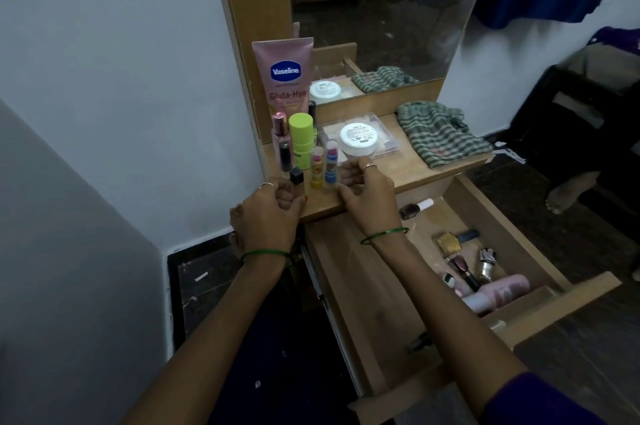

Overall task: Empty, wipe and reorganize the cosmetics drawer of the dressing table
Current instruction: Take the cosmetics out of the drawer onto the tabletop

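The wooden drawer [585, 291] stands pulled out at lower right. It holds nail polish bottles [450, 242] and pink tubes [498, 291] near its front. On the dressing table top [408, 175] stand a pink Vaseline tube [284, 78], a green stick [300, 135], a yellow lip balm [316, 166] and a blue lip balm [331, 163]. My left hand [270, 213] curls its fingers at the base of a small black-capped bottle [296, 176] at the table's front edge. My right hand [363, 189] hovers with curled fingers right beside the blue lip balm; a grip is not visible.
A white jar [358, 140] sits on a clear flat case [386, 128]. A green checked cloth [441, 133] lies on the table's right end. The mirror [381, 8] rises behind. A white wall [121, 78] is at the left, and a person's bare foot [568, 196] at the right.
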